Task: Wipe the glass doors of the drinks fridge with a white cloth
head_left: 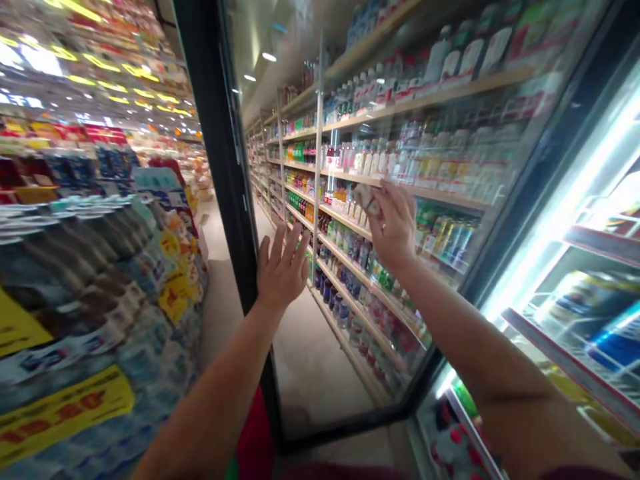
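Observation:
A black-framed glass cooler door (325,387) stands swung open in front of me. My left hand (284,270) lies against the glass by the black door frame (227,193), fingers stretched out and apart, holding nothing. Higher up and to the right, my right hand (399,227) holds a crumpled pale cloth (367,199) at the pane. The fingers are bent around the cloth, and part of it is hidden behind them. Shelves of bottles (370,160) show in the glass; whether they are reflected or seen through it, I cannot tell.
At right, the lit cooler holds cans (575,297) on wire racks with a shelf edge (555,360) jutting out. Stacked packs of drinks (100,267) with yellow price signs (65,410) fill the left side. An aisle floor (217,287) runs between the stacks and the door.

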`<state>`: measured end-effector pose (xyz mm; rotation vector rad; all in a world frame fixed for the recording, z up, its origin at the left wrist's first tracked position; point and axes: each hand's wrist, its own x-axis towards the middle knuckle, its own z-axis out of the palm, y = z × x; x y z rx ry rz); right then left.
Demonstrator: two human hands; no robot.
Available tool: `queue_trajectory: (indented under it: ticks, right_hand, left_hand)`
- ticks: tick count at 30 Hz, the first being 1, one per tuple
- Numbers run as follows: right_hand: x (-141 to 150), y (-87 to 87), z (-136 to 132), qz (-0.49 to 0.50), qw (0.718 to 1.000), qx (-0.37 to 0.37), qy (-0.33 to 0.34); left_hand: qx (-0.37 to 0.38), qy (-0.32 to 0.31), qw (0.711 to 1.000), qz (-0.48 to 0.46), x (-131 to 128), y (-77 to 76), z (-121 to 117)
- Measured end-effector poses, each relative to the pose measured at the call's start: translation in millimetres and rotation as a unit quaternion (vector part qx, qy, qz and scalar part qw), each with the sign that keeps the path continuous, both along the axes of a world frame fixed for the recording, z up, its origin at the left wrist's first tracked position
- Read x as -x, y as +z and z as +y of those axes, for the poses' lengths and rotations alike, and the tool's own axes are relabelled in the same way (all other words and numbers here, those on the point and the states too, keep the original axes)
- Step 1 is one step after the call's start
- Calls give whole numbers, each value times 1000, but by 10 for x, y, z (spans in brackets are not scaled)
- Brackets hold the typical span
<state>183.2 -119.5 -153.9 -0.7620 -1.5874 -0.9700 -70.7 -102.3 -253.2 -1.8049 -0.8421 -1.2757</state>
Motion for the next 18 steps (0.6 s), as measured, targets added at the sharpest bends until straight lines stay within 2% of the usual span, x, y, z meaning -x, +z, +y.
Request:
queue_trajectory:
  ticks: [2, 4, 6, 8, 10, 13, 15, 16, 18]
  right_hand:
    - [99, -91, -8, 38, 999, -2, -3]
    - [268, -414, -52, 12, 1000, 25, -2]
    - [427, -806, -118, -74, 996, 54, 14]
    - [482, -1047, -162, -165, 983, 74, 22]
    - [399, -1015, -154, -174, 982, 75, 22]
    - [158, -636, -78, -13, 999, 34, 4]
    - [81, -473, -39, 98, 995, 3, -16]
    - [96, -484, -35, 127, 992, -5, -22]
    - [218, -706, -67, 124, 992, 6, -24]
  left_hand:
    - [-2, -5, 1000, 2, 8, 23, 6]
    - [10, -3, 1000, 2, 5, 66, 20]
    - [17, 3, 1000, 4, 1, 85, 34]
    - [11, 6, 1000, 9, 4, 82, 46]
    - [4, 4, 1000, 13, 14, 76, 61]
    - [3, -13, 1000, 6, 32, 75, 92]
    - [8, -26, 1000, 3, 23, 72, 104]
    - [10, -30, 1000, 1, 5, 67, 103]
    - [22, -29, 999, -12, -65, 42, 85]
